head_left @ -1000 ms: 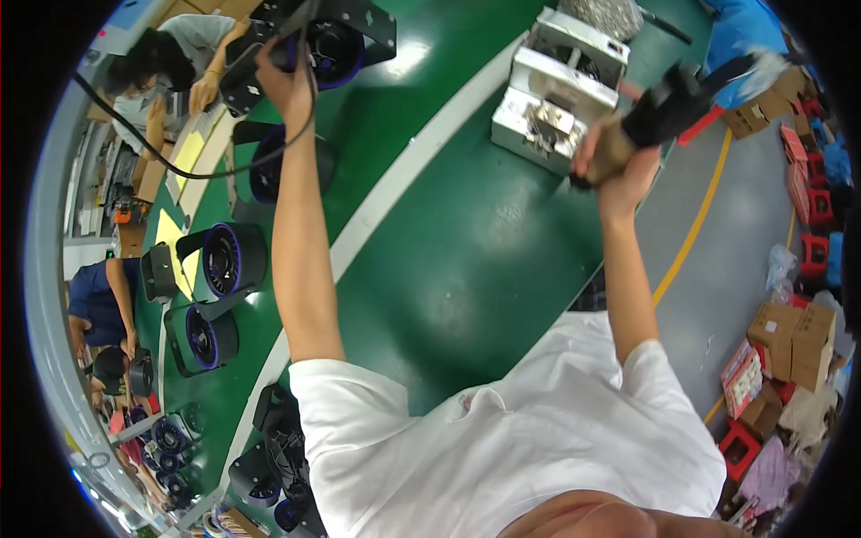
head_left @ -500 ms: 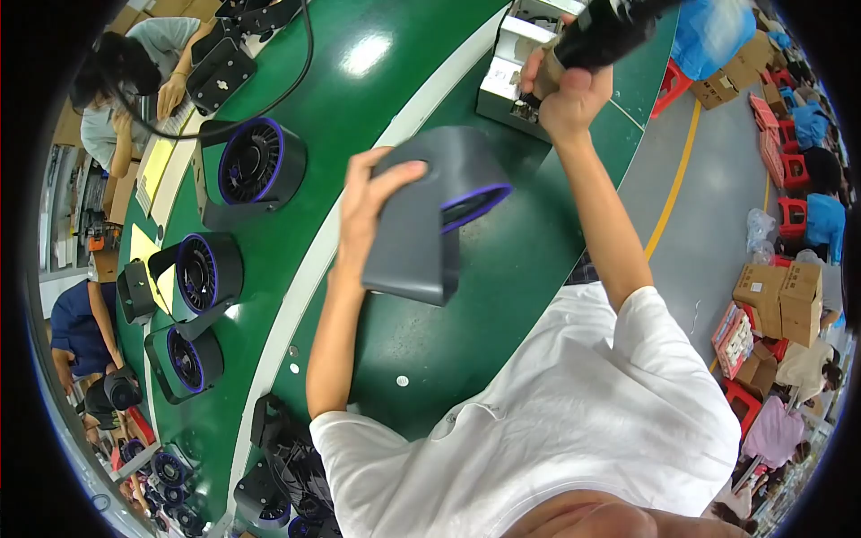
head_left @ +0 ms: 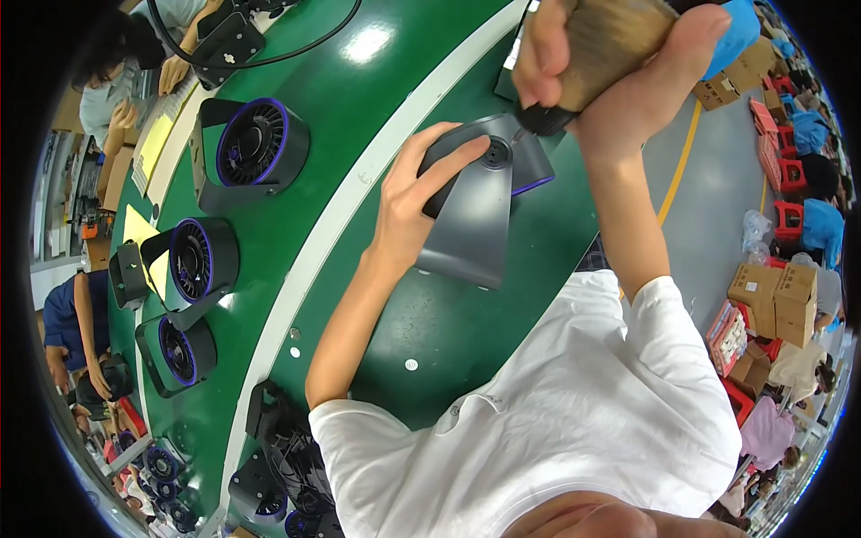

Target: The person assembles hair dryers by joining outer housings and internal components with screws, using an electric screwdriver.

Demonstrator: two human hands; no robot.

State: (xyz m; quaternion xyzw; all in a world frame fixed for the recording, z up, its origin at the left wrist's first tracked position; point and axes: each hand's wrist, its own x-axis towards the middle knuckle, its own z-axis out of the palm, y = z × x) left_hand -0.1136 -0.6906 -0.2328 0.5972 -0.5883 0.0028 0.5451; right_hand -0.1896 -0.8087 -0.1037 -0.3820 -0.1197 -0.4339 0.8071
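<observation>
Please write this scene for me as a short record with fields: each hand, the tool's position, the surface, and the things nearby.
Left hand: holds a dark grey fan housing with a purple rim
Right hand: holds a tan-and-black handheld tool
Tool's black nose: near the housing's round recess; contact unclear
Surface: glossy green table, white strip
Left of strip: dark round fans with purple rims

The tan tool (head_left: 619, 45) (its far end hidden) is cut by the upper edge.
</observation>
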